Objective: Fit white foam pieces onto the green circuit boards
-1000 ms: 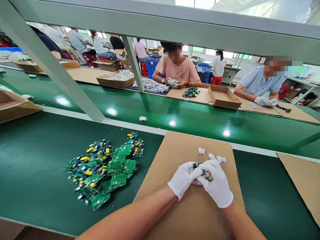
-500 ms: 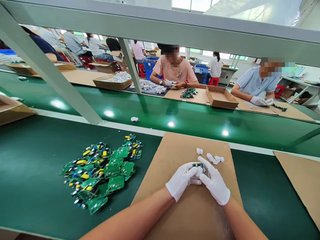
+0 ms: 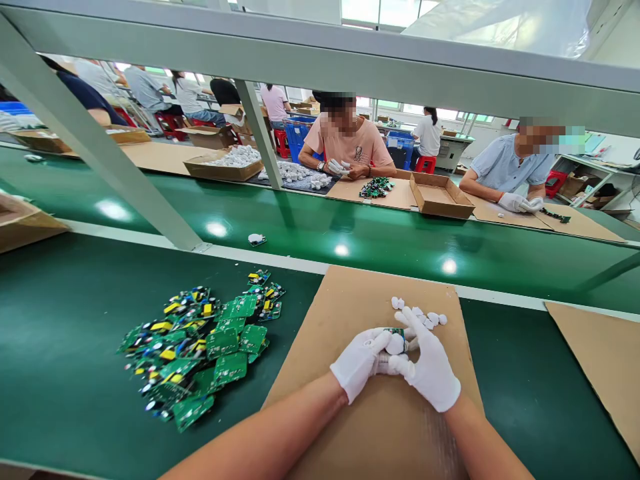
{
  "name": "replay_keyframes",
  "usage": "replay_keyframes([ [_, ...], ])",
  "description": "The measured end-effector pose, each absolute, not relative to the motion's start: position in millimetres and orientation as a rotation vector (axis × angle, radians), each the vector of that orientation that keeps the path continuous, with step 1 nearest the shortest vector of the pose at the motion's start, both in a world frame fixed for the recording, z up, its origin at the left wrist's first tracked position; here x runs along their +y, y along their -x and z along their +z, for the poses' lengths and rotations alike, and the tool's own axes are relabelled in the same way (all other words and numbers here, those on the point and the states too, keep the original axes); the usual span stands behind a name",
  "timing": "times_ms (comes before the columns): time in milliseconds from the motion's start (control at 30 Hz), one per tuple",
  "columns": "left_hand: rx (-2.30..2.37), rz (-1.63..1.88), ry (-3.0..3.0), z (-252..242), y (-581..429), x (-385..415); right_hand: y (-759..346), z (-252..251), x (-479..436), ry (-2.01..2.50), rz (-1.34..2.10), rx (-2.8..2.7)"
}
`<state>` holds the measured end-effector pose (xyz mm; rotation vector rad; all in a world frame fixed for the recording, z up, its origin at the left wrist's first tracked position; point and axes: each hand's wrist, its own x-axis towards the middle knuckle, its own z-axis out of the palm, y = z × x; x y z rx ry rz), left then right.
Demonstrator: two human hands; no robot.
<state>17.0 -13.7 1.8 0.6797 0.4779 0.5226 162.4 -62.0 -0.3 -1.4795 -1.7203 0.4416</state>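
My left hand (image 3: 359,360), in a white glove, is closed on a small green circuit board (image 3: 399,332) above the cardboard sheet (image 3: 345,313). A round white pad (image 3: 395,344) sits on the board's near face. My right hand (image 3: 426,363), also gloved, has its fingers apart around the board's right side. Its thumb lies below the pad, close to the left fingertips; whether it touches the board I cannot tell. Just beyond the hands lie several small white pieces (image 3: 433,319) on the cardboard. To the left, a heap of circuit boards (image 3: 200,347) rests on the green bench.
A pale metal frame post (image 3: 125,153) and crossbar (image 3: 320,73) stand before me. One board with a white pad (image 3: 257,239) lies on the green belt (image 3: 310,230). Across it, co-workers sit with a cardboard tray (image 3: 441,200) between them. Another cardboard sheet (image 3: 595,353) lies at right.
The right thumb has moved down off the white pad and the right fingers have spread, so more of the pad shows. The padded board on the belt has shifted left.
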Motion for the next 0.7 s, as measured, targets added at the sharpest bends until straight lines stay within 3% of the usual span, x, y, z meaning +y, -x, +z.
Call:
replay_keyframes([
  [133,0.508,0.577,-0.643,0,-18,-16,-159,-2,-60,1.401,-0.025,-1.826],
  [267,0.442,0.554,-0.694,-1,-16,-16,-157,-4,-57,1.351,-0.091,-1.814],
  [700,0.329,0.422,-0.491,3,-9,-15,-156,13,-63,1.317,0.818,-1.358],
])
